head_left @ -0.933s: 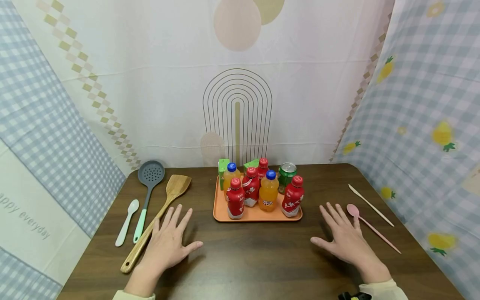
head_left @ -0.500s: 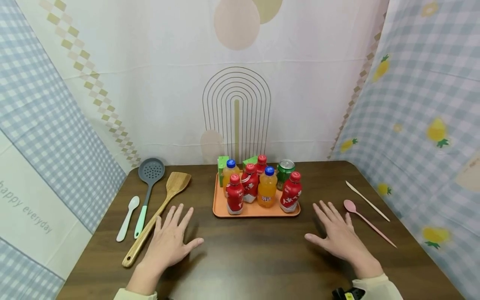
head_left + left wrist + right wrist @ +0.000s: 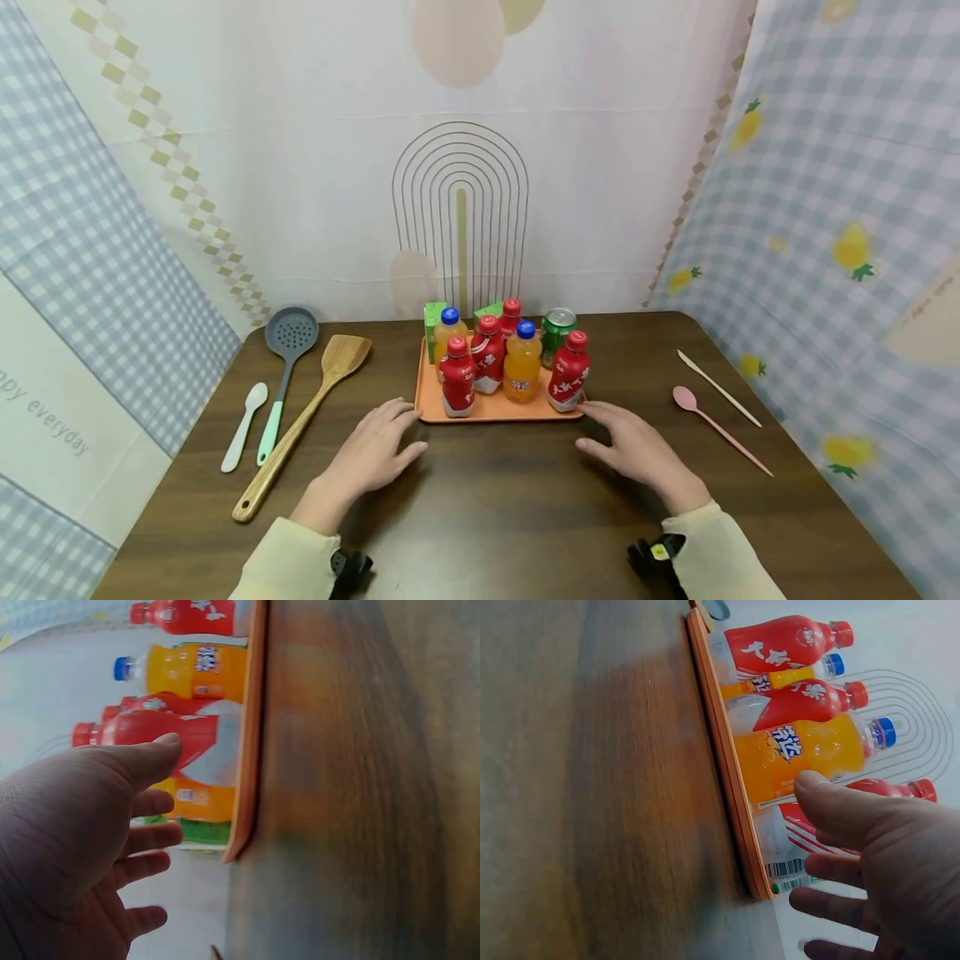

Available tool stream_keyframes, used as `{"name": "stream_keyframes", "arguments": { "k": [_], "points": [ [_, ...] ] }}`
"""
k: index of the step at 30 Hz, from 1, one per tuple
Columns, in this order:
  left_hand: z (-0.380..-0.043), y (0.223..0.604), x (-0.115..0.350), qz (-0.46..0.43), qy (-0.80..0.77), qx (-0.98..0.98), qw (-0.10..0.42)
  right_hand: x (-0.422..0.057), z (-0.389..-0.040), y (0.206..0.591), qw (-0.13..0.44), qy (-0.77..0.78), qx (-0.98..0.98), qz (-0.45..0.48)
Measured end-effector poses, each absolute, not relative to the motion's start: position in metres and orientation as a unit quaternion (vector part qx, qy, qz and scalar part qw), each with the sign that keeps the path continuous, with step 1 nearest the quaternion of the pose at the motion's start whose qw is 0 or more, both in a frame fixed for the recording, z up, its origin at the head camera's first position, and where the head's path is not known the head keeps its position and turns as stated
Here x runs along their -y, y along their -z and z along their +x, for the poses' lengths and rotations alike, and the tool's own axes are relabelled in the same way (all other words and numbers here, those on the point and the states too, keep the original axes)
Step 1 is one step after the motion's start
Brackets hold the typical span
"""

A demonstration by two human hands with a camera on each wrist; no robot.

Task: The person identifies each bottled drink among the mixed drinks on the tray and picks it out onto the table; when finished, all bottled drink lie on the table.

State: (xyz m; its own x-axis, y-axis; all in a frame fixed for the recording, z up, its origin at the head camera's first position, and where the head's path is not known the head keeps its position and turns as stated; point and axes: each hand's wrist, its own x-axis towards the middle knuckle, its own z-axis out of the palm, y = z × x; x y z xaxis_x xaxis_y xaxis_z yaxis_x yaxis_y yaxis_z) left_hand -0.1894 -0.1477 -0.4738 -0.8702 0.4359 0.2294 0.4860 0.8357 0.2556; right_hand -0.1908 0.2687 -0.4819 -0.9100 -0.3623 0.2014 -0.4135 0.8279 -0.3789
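An orange tray (image 3: 517, 411) stands at the back middle of the table in the head view. On it are several red bottles (image 3: 569, 373), two orange soda bottles (image 3: 521, 367), a green can (image 3: 557, 333) and two green cartons (image 3: 433, 321). My left hand (image 3: 375, 447) is at the tray's front left corner, fingers extended and thumb apart. At the front right corner is my right hand (image 3: 630, 446), its fingers reaching beside the nearest red bottle. Neither hand grips anything; whether the fingertips touch the tray I cannot tell.
To the left lie a wooden spatula (image 3: 300, 425), a grey skimmer (image 3: 288, 350) with a mint handle, and a white spoon (image 3: 245, 427). A pink spoon (image 3: 716, 427) and a thin pale stick-like utensil (image 3: 718, 388) lie to the right. Cloth curtains (image 3: 600, 183) hang around the table.
Both hands have moved forward and inward, from spread flat over the table to the tray's two front corners. The head view has shifted slightly; the things on the table have stayed put.
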Motion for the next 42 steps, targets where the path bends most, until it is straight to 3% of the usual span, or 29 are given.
{"name": "stream_keyframes", "arguments": {
  "k": [22, 42],
  "points": [
    [-0.249, 0.491, 0.119, -0.273, 0.218, 0.937, -0.001, -0.257, -0.228, 0.505, 0.039, -0.272, 0.944, 0.183],
    [-0.253, 0.499, 0.117, -0.234, 0.245, 0.94, 0.034, -0.245, -0.231, 0.505, 0.097, -0.26, 0.951, 0.136]
  ]
}}
